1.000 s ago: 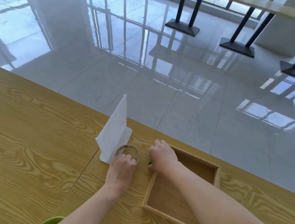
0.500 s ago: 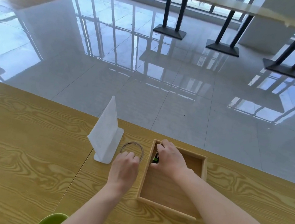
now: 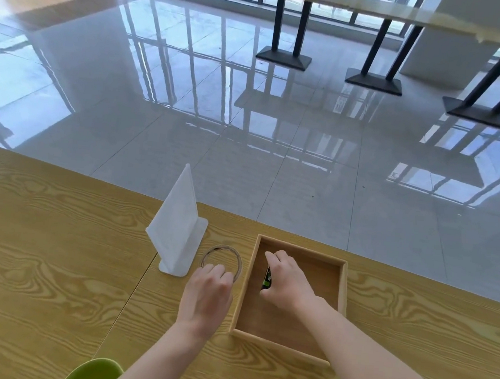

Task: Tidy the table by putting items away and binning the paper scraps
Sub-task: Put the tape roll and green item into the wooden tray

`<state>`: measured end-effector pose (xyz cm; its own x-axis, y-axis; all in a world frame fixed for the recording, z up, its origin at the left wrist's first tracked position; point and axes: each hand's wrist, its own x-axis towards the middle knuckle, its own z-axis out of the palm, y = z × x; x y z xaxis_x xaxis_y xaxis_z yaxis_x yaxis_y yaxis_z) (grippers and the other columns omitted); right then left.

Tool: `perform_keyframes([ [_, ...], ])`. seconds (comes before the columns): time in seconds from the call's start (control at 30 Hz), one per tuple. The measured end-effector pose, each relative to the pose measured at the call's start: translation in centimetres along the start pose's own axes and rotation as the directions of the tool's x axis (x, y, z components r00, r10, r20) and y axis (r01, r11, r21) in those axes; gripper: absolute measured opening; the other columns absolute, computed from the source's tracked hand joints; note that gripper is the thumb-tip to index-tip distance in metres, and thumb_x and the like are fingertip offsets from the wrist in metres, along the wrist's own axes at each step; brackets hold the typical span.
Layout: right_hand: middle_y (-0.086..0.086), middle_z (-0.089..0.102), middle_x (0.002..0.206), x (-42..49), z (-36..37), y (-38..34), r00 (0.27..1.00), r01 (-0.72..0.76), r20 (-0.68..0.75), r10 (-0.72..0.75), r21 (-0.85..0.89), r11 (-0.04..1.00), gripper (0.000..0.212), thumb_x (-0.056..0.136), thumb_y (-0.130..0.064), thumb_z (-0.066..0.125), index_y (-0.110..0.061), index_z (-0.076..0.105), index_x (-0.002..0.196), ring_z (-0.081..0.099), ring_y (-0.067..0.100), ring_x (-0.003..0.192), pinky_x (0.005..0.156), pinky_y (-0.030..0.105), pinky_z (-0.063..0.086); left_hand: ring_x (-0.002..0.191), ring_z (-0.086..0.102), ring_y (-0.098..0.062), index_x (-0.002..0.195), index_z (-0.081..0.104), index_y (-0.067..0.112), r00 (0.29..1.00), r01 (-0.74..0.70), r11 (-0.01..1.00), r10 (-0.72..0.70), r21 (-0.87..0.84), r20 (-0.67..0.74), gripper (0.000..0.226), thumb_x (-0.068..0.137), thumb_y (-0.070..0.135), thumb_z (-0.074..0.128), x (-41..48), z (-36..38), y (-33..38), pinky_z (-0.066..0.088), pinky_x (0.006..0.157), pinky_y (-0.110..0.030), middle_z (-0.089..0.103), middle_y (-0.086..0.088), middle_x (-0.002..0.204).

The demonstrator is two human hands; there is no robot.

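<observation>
The right hand [image 3: 287,283] is inside the wood tray [image 3: 343,288], fingers curled round a small green & black thing [image 3: 266,278], pressing it near the tray's left wall. Can't tell what the thing is. The left hand [image 3: 206,299] lies on the table [image 3: 40,261] just left of the tray, fingertips on the near edge of a thin ring [image 3: 221,262]; can't tell if it grips the ring or only touches it. A white sign stand [image 3: 177,228] is upright just left of the ring. A green chair [image 3: 93,372] peeks in at the bottom.
</observation>
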<state>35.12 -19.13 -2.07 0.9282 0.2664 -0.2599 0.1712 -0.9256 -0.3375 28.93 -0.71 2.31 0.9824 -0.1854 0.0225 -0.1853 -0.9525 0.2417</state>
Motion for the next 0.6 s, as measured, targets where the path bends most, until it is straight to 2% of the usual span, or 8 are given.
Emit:
perform_keyframes([
  [0.17,0.002,0.050,0.132,1.1,1.8,-0.5,0.999,0.032,-0.025,-0.030,0.082,0.996,0.067,0.076,-0.014,0.074,-0.018,0.044,0.136,0.044,0.024,0.114,0.099,0.032,0.043,0.056,0.047,-0.019,0.059,0.057,0.015,1.000,-0.016,1.000,0.016,-0.013,-0.019,0.025,0.065,-0.002,0.074,-0.6,0.0,-0.4,0.043,0.050,-0.031,0.051,0.000,0.058],
  [0.33,0.004,0.034,0.155,0.9,2.0,0.4,0.997,-0.011,-0.072,0.026,0.199,0.980,0.085,0.078,-0.020,0.081,-0.015,0.035,0.149,0.034,0.025,0.140,0.116,0.035,0.032,0.059,0.048,-0.019,0.064,0.060,0.016,0.998,-0.040,0.999,0.040,-0.012,-0.048,0.021,0.068,0.000,0.072,-0.7,0.0,-0.1,0.046,0.054,-0.032,0.053,0.001,0.062],
  [0.37,0.003,0.036,0.154,0.6,1.8,0.5,0.995,-0.019,-0.089,0.041,0.230,0.973,0.082,0.080,-0.022,0.080,-0.014,0.037,0.149,0.035,0.024,0.140,0.116,0.035,0.032,0.060,0.049,-0.019,0.065,0.060,0.016,0.997,-0.051,0.999,0.050,-0.010,-0.051,0.020,0.070,0.001,0.072,-0.7,0.1,0.0,0.047,0.055,-0.033,0.054,0.001,0.063],
  [0.43,0.001,0.054,0.140,-0.5,1.2,0.6,0.981,-0.043,-0.164,0.106,0.345,0.937,0.059,0.087,-0.028,0.073,-0.015,0.051,0.140,0.050,0.020,0.128,0.109,0.036,0.042,0.061,0.050,-0.020,0.065,0.060,0.017,0.995,-0.082,0.997,0.082,-0.007,-0.060,0.020,0.071,0.002,0.072,-0.6,0.2,0.7,0.047,0.057,-0.033,0.054,0.000,0.063],
  [0.47,0.000,0.065,0.124,-1.2,0.7,0.4,0.972,-0.073,-0.165,0.168,0.464,0.883,0.043,0.090,-0.033,0.069,-0.017,0.061,0.129,0.060,0.019,0.115,0.100,0.037,0.050,0.061,0.050,-0.021,0.065,0.059,0.017,0.992,-0.106,0.994,0.105,-0.003,-0.063,0.021,0.071,0.002,0.072,-0.5,0.3,1.2,0.046,0.057,-0.033,0.054,0.000,0.063],
  [0.5,0.000,0.072,0.105,-1.9,0.1,0.0,0.967,-0.110,-0.113,0.230,0.629,0.769,0.029,0.092,-0.038,0.065,-0.019,0.068,0.114,0.068,0.019,0.097,0.088,0.040,0.057,0.061,0.050,-0.021,0.064,0.059,0.017,0.988,-0.136,0.991,0.136,0.003,-0.069,0.022,0.070,0.002,0.073,-0.3,0.3,1.8,0.045,0.057,-0.033,0.054,0.000,0.063],
  [0.57,0.006,0.073,0.077,-3.1,-0.4,-0.3,0.957,-0.160,0.016,0.291,0.862,0.480,0.027,0.091,-0.044,0.064,-0.018,0.072,0.090,0.069,0.024,0.067,0.063,0.043,0.061,0.062,0.052,-0.022,0.063,0.059,0.017,0.971,-0.222,0.975,0.222,0.010,-0.084,0.021,0.068,0.004,0.075,0.2,0.6,3.1,0.045,0.056,-0.032,0.055,0.000,0.062],
  [0.6,0.008,0.071,0.070,-3.6,-0.5,-0.2,0.954,-0.150,0.018,0.299,0.894,0.423,0.022,0.090,-0.041,0.069,-0.020,0.072,0.086,0.067,0.024,0.059,0.054,0.040,0.059,0.062,0.052,-0.021,0.064,0.060,0.017,0.956,-0.276,0.961,0.277,0.014,-0.093,0.019,0.069,0.006,0.076,0.4,0.8,3.8,0.045,0.057,-0.032,0.055,0.001,0.063],
])
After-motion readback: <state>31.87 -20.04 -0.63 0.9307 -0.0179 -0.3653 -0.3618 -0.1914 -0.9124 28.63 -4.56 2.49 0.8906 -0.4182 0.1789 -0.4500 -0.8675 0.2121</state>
